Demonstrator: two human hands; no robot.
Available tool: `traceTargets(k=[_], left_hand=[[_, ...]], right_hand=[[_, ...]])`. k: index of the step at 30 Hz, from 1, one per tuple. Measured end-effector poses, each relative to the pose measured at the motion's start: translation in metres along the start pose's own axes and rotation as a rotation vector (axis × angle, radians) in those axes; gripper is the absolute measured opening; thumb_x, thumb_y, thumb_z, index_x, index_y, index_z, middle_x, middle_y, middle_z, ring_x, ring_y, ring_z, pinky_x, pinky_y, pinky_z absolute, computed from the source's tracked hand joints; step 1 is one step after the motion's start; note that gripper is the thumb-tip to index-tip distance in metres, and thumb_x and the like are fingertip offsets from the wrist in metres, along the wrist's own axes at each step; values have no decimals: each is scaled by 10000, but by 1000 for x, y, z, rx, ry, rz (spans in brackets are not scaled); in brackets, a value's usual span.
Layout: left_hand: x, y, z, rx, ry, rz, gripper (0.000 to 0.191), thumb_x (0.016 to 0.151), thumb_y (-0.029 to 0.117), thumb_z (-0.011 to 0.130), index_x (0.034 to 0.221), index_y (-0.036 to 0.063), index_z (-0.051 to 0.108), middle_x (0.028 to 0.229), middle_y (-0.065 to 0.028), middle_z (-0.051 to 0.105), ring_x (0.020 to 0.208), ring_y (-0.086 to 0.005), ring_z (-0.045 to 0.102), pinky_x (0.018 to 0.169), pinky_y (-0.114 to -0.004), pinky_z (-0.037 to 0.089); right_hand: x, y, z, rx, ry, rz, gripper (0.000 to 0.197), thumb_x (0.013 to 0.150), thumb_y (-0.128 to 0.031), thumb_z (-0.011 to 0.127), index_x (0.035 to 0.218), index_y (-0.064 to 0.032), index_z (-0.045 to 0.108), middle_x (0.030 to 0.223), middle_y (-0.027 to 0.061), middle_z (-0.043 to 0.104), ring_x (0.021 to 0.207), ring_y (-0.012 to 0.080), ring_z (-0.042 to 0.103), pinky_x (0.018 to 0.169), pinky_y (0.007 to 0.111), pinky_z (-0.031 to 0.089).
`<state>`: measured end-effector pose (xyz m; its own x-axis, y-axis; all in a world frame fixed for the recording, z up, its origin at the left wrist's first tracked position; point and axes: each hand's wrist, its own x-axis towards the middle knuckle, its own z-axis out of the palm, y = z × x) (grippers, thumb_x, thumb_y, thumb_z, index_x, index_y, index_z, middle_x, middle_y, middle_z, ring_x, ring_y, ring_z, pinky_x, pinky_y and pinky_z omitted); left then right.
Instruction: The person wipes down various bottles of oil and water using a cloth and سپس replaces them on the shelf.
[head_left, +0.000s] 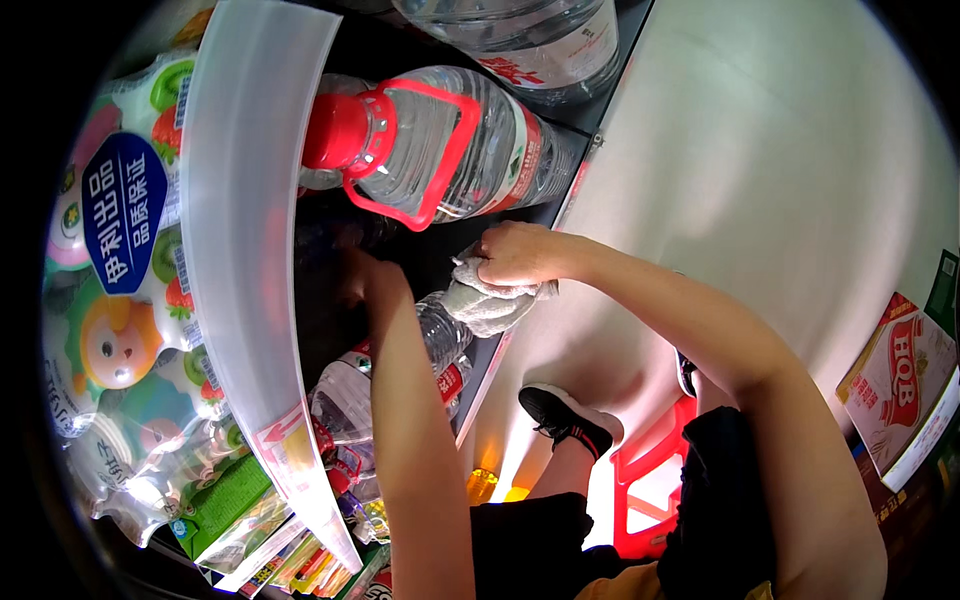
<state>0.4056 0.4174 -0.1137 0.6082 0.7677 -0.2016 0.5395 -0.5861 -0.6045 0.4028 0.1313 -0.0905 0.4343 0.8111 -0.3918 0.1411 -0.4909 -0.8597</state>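
Note:
My right hand (519, 252) grips a bunched light grey cloth (487, 301) at the front edge of a dark shelf (491, 357). Deep in the shadow of that shelf is my left hand (376, 276); its fingers are too dark to make out. A dim bottle-like shape (349, 231) lies close to them. Beside both hands, a large clear water jug (409, 142) with a red cap and red handle stands on the shelf. Smaller water bottles (442, 330) sit under the cloth and partly behind my left forearm.
A translucent plastic shelf strip (247, 187) curves past the left arm, beside shrink-wrapped drink packs (120, 315). Another big water jug (551, 52) stands at the top. On the pale floor (720, 150) are a red plastic stool (652, 480), my shoe (566, 424) and a carton (900, 382) at right.

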Motion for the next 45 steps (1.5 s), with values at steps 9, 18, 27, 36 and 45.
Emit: traceTargets(k=[9,18,27,36,45], left_hand=[[-29,2,-60,-1723,786,-38,510,818,153,607,1244,4,370,1238,-193,464,1079,-244,500,890,-329,429],[-189,3,-40,-2196,-623,404,483,821,160,609,1230,18,396,1226,-151,473,1074,-237,506,904,-349,428],[-235,7,-25,-2485,-427,302,455,825,167,611,1216,32,422,1215,-109,481,1068,-230,512,917,-368,428],[-236,10,-33,-2064,348,487,717,668,37,742,1268,30,349,1260,-114,449,1148,-232,451,987,-373,358],[-244,-39,-1,-1393,452,695,838,633,161,780,1301,17,295,1321,-128,403,1187,-272,415,999,-391,327]], right_hand=[[-27,-20,10,233,330,-313,499,701,-210,448,1133,31,517,959,264,556,916,405,531,819,446,435],[-65,-58,2,303,918,-823,464,625,-208,663,999,16,502,962,175,493,902,347,471,788,395,400],[-41,-51,7,90,842,-911,647,518,-286,778,1042,-74,463,1213,181,397,1102,375,405,890,418,362],[-45,43,51,352,701,-533,617,678,-207,689,1198,-24,414,1227,166,376,1077,381,421,947,441,346],[-88,-88,4,177,818,-1023,697,517,-232,779,1123,-60,481,1163,137,461,1095,289,443,900,427,352]])
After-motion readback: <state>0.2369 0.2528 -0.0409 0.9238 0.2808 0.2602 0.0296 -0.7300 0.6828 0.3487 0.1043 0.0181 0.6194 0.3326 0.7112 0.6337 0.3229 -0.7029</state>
